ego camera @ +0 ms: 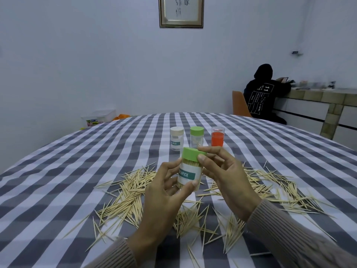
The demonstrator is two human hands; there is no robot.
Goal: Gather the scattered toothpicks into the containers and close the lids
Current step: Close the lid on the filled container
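Held container: a clear toothpick container (190,172) with a white and teal label is lifted over the table in the middle of the frame, tilted a little to the right, and it looks full.
Left hand (166,188): the lower body of the container is gripped, with the fingers curled around it from the left and below.
Right hand (222,171): the green lid (193,154) is pinched at its right edge between thumb and fingers.
Step in hand: the lid is probably being closed; whether it is already fully seated cannot be told from this view.
How it is done well: the body should be kept steady by the left hand, and the lid pressed or turned evenly, so that no toothpick is trapped under the rim.
Scattered toothpicks (127,192): many are spread on the checked tablecloth (58,171), lower centre, left and right of the hands.
Other containers: a white-lidded one (176,139), a green-lidded one (196,137) and one with red content (218,136) stand upright just above centre.
Task progress: much gathering is judged to remain.
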